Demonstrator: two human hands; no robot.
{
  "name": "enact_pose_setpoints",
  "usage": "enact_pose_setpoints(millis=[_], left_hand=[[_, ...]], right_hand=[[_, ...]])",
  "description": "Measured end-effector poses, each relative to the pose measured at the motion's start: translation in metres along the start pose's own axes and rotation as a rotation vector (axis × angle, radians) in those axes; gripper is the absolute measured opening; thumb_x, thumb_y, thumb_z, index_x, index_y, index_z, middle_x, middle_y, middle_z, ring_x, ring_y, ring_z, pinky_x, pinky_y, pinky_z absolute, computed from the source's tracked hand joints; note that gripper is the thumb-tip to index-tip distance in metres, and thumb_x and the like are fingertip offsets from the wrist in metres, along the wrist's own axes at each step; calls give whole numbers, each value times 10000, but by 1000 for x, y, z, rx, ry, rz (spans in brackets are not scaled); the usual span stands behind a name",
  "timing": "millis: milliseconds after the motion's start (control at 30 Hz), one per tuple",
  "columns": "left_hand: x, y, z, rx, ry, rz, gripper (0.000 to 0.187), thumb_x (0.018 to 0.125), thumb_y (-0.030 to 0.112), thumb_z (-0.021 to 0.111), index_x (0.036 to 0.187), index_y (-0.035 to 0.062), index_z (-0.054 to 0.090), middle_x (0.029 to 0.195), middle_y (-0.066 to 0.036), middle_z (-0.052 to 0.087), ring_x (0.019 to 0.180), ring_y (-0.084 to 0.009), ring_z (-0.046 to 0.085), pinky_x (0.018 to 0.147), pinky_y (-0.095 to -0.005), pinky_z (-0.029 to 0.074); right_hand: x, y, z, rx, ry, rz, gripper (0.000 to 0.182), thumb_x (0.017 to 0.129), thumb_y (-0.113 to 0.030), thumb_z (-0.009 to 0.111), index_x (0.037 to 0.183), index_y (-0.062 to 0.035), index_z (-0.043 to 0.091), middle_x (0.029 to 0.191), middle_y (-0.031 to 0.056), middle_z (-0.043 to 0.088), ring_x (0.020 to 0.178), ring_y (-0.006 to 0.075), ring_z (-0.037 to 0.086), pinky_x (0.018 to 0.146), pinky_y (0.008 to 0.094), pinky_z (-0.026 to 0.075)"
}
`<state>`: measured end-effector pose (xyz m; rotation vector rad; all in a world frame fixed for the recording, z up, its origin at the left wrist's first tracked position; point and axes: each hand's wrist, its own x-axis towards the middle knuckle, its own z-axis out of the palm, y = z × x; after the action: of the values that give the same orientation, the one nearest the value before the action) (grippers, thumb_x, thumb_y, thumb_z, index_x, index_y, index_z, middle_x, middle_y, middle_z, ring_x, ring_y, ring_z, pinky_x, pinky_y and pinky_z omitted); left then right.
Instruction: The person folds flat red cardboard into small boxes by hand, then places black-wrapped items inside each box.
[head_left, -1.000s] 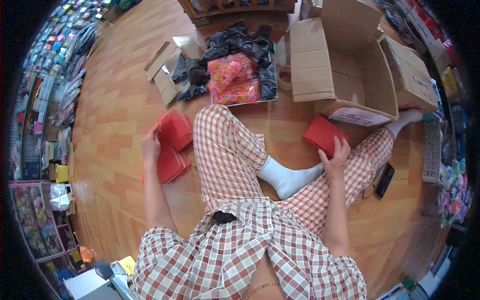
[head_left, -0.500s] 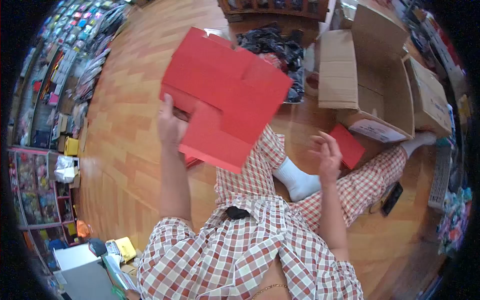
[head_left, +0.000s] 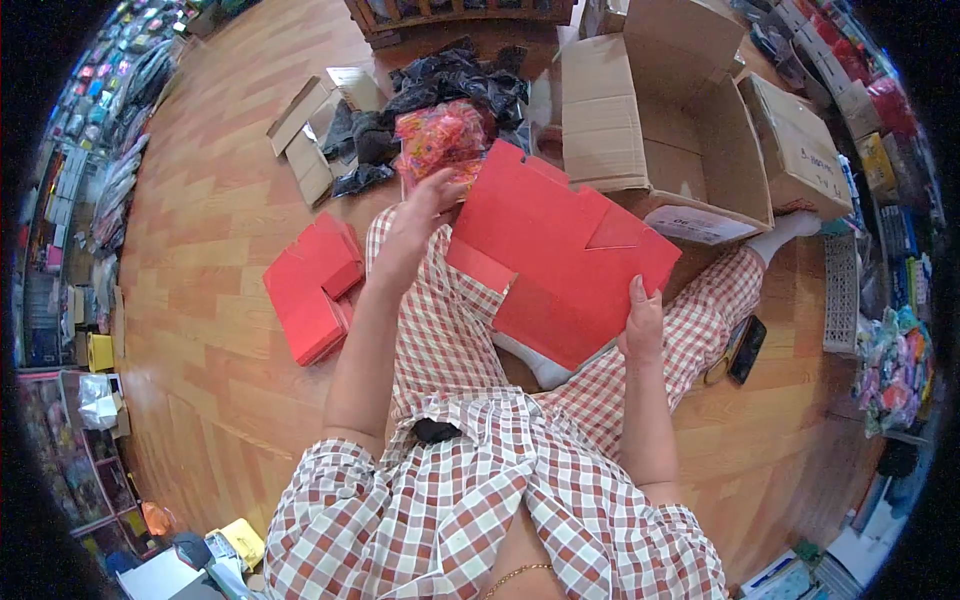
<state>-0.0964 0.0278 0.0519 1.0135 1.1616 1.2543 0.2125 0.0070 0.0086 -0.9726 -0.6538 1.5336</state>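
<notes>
A flat red folded cardboard box [head_left: 565, 265] is tilted over my lap, its flaps and cut slots showing. My right hand [head_left: 643, 315] grips it at the right edge, thumb on top and fingers hidden underneath. Just off its left side is my left hand [head_left: 415, 230], fingers stretched out and slightly blurred, apart from the box. On the floor to the left lies a stack of similar red flat boxes [head_left: 312, 290], beside my bent leg.
An open brown carton [head_left: 605, 120] stands ahead to the right, with another carton [head_left: 800, 150] beside it. Black plastic bags [head_left: 455, 80] and a colourful bag [head_left: 440, 138] lie ahead. A phone [head_left: 748, 350] rests right of my leg. Stocked shelves line both sides.
The red box has moved right and lower, passing from my left hand to my right. My left hand has let go. The view has shifted, revealing the red stack at left.
</notes>
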Motion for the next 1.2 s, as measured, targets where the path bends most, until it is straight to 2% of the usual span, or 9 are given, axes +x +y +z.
enact_pose_setpoints(millis=[67,133,233,300,433,667,833,1133,1200], left_hand=[[6,-9,18,135,39,-78,505,964,364,421,1358,50,387,1318,-103,483,1244,-174,412,1014,-324,326],[8,-21,35,372,80,114,460,967,281,448,1355,39,393,1313,-92,478,1243,-159,397,1020,-301,317],[3,-19,43,77,-16,18,455,962,225,474,1350,5,385,1316,-83,463,1234,-165,396,1034,-294,304],[-6,-19,56,32,-170,-99,481,975,275,440,1355,-10,364,1345,-85,433,1240,-166,392,1048,-296,290],[-10,-27,74,-184,-221,-33,461,996,268,386,1376,13,332,1350,-84,423,1251,-153,381,1052,-286,283],[-21,-15,74,25,-261,109,533,999,292,349,1416,-24,253,1433,-114,344,1335,-190,290,1101,-313,199],[-17,-13,73,237,-325,214,474,996,227,357,1391,-31,311,1423,-119,368,1320,-191,319,1094,-307,219],[18,-21,76,11,-195,-31,464,1007,319,323,1356,25,406,1338,-91,476,1227,-156,429,1052,-296,294],[18,-18,75,-63,-139,-244,457,1005,336,323,1332,37,437,1306,-87,503,1188,-151,464,1031,-299,323]], right_hand=[[1,8,-2,25,34,3,365,916,-227,574,1207,-46,450,1159,88,555,1055,210,562,913,395,466],[3,6,-1,52,66,-9,361,915,-222,576,1205,-45,452,1151,82,558,1044,205,564,906,389,466],[3,-3,-10,-6,19,-30,418,898,-275,602,1211,-42,453,1152,72,559,1054,197,550,927,381,446],[4,-3,-23,11,-192,47,536,856,-383,638,1224,-35,462,1176,63,553,1082,191,527,963,366,407],[9,2,-28,-176,-379,-60,649,826,-490,629,1254,-30,469,1224,59,540,1126,183,500,985,340,367],[5,0,-17,-153,-284,-65,732,859,-578,515,1337,-34,403,1255,71,528,1153,199,505,967,355,402],[14,15,-36,-123,-94,39,627,932,-549,376,1314,-54,420,1232,80,540,1090,217,548,925,381,455],[23,-6,8,86,72,259,550,962,-489,360,1247,-36,485,1207,91,560,1081,202,556,906,353,467],[26,-5,7,90,79,266,543,965,-482,356,1236,-31,492,1203,95,563,1089,202,552,912,354,462]])
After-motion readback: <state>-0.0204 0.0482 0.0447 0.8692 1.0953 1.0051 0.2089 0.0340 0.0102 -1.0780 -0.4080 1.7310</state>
